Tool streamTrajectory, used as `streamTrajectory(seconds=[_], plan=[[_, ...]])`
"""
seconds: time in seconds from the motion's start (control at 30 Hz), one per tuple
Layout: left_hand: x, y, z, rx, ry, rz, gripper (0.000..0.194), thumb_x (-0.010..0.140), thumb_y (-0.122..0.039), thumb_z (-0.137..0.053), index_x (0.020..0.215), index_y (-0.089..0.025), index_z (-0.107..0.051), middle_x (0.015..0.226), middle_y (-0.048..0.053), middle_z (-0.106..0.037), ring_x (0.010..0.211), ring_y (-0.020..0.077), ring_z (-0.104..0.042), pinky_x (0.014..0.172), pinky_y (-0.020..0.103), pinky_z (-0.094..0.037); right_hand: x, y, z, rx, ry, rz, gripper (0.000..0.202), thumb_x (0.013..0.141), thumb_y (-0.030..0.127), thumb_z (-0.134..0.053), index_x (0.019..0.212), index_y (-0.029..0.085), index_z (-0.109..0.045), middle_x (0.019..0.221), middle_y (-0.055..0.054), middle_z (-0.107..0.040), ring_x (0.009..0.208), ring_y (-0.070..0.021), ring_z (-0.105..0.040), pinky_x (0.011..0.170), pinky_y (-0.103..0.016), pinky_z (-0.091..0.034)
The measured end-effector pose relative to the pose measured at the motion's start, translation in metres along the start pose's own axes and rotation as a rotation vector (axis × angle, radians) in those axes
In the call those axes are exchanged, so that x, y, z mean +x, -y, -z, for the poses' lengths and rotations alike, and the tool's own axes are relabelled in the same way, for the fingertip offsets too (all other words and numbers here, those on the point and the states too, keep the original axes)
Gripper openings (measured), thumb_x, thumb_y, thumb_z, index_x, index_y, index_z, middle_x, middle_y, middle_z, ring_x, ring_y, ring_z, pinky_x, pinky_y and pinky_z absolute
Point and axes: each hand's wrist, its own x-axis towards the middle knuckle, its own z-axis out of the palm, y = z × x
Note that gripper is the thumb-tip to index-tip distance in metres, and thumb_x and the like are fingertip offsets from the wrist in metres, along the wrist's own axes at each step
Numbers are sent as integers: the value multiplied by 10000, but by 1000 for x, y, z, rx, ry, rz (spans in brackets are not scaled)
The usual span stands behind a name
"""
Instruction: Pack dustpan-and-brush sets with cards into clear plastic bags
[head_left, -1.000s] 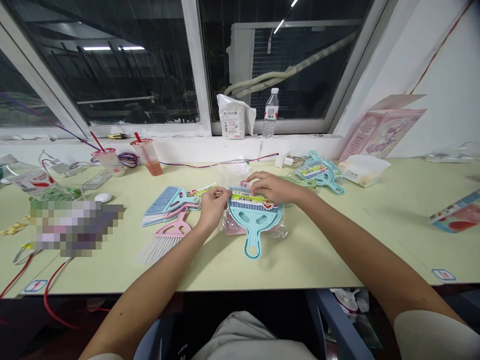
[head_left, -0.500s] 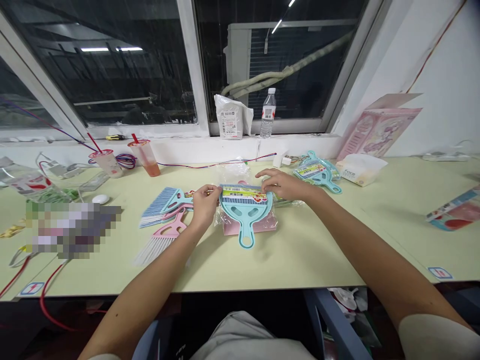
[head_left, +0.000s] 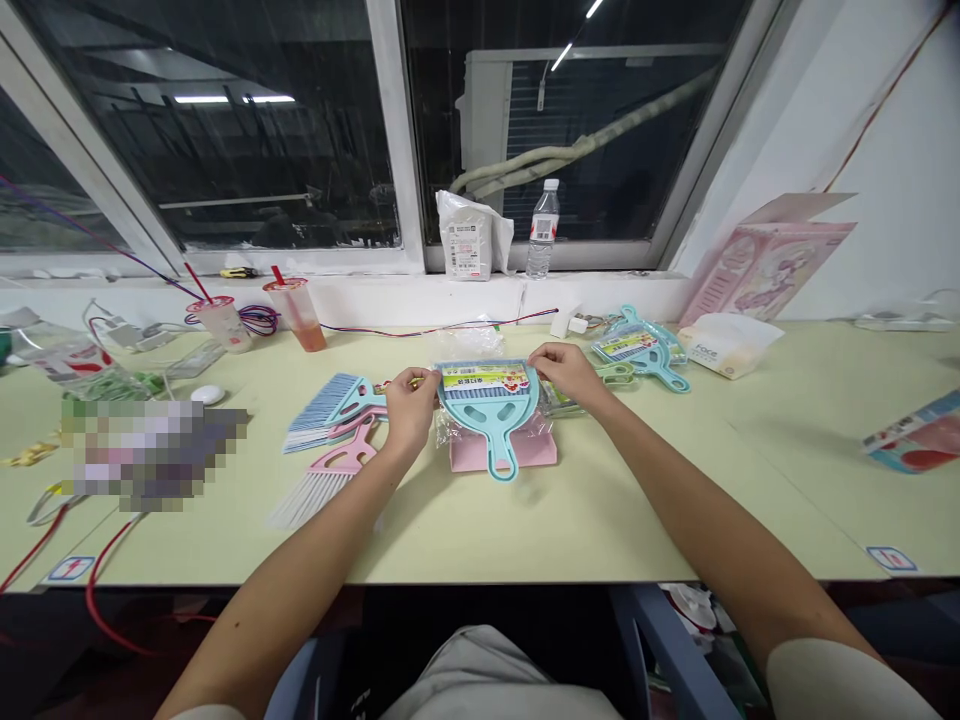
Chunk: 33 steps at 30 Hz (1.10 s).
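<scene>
Between my two hands is a light blue dustpan [head_left: 495, 412] with a blue-bristled brush inside it, a yellow printed label across the top and its handle towards me. Clear plastic wrapping shows around it. At its upper left corner my left hand [head_left: 409, 408] is closed in a pinch. My right hand [head_left: 568, 372] pinches the upper right corner. A pink dustpan [head_left: 504, 458] lies beneath, mostly covered. Left of my left hand are a blue hand brush [head_left: 330, 405] and a pink hand brush with white bristles [head_left: 334, 470].
More wrapped blue dustpans [head_left: 641, 348] lie behind my right hand, near a tissue pack [head_left: 731, 345]. Two drink cups [head_left: 298, 315] with straws stand back left. A water bottle [head_left: 543, 230] and a white package [head_left: 471, 238] are on the sill. A pink box [head_left: 772, 265] leans at right.
My right hand's fingers have closed from a spread pose onto the dustpan's upper right corner. The dustpan has risen slightly and shows more of the pink one below. The view has shifted a little.
</scene>
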Motion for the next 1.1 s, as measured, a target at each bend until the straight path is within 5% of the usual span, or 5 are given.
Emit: streamTrajectory(seconds=[0.4, 0.57, 0.73, 0.9, 1.1], plan=[[-1, -3, -3, -144, -84, 72, 280, 757, -327, -736, 717, -194, -493, 675, -20, -568, 632, 122, -609, 586, 248, -519, -43, 48, -1, -495, -162, -124, 297, 922, 484, -547, 1071, 233, -488, 791, -27, -650, 777, -248, -622, 693, -346, -419], [-8, 2, -11, -290, -54, 66, 350, 726, -306, -750, 675, -198, -421, 717, -13, -570, 820, 162, -663, 758, 336, -586, -80, 81, -18, -820, 137, -112, 358, 919, 563, -591, 910, 206, -616, 988, -148, -690, 931, -316, -643, 751, -388, -440], [-17, 4, -15, -347, 80, 47, 425, 708, -307, -785, 629, -196, -382, 734, -6, -581, 866, 177, -664, 802, 360, -585, -67, 84, -19, -954, 208, -70, 322, 986, 415, -542, 1084, 143, -683, 1092, -212, -708, 1060, -360, -646, 847, -418, -463], [-25, 7, -14, -12, 316, -124, 357, 831, -402, -720, 643, -198, -497, 794, 29, -634, 896, 205, -668, 868, 389, -562, -38, 51, 20, -922, 180, -136, 350, 917, 207, -607, 1255, 143, -673, 1275, -181, -692, 1192, -337, -629, 943, -371, -466], [-37, 25, -11, 797, 525, -546, 134, 912, -241, -591, 1018, -202, -662, 1303, 123, -612, 1297, 265, -557, 1145, 457, -414, -4, -22, 110, -985, 206, -10, 395, 902, 150, -588, 1288, 136, -668, 1344, -163, -662, 1235, -322, -604, 1016, -377, -454]])
